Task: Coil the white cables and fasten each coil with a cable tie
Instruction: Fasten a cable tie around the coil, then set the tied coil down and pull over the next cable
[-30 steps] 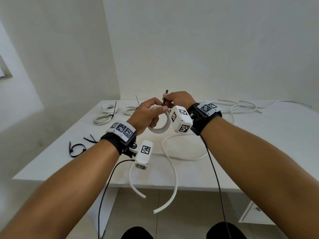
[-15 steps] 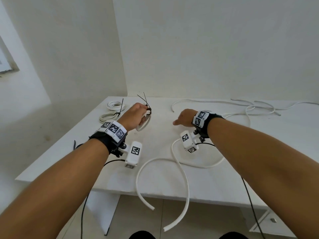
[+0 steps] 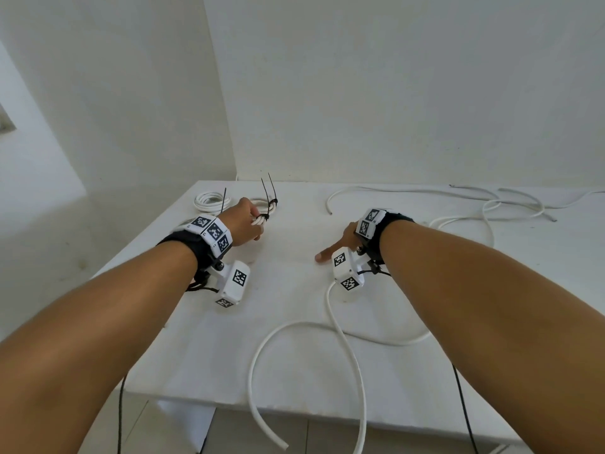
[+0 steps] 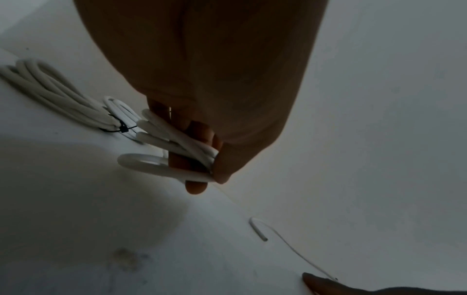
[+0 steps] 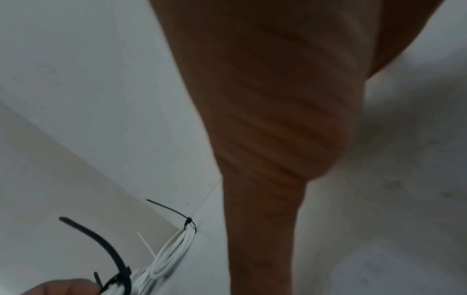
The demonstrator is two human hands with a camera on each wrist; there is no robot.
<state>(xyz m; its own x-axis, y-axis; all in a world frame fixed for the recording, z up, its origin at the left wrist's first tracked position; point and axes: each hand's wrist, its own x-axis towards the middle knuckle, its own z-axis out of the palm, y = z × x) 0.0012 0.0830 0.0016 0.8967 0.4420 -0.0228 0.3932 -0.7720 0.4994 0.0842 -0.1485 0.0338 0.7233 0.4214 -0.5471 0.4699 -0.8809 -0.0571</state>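
My left hand (image 3: 252, 224) grips a small white cable coil (image 3: 260, 220) low over the table's back left. A black cable tie (image 3: 265, 217) binds this coil. In the left wrist view the thumb and fingers (image 4: 199, 137) pinch the coil's (image 4: 161, 137) strands. My right hand (image 3: 340, 244) is low over the table at the right, thumb (image 3: 322, 255) stretched out, holding nothing. The right wrist view shows the held coil's tie (image 5: 113, 259) and a tied coil (image 5: 177, 247) beyond it.
Two tied coils (image 3: 209, 201) (image 3: 276, 204) lie at the back left of the white table (image 3: 196, 355). A thick loose white cable (image 3: 343, 322) loops across the front and hangs over the edge. Thin loose cables (image 3: 491, 204) sprawl at the back right.
Both hands held the coil and tie together in the air. The right hand let go and dropped to the table at the right; the left carried the tied coil toward the back left.
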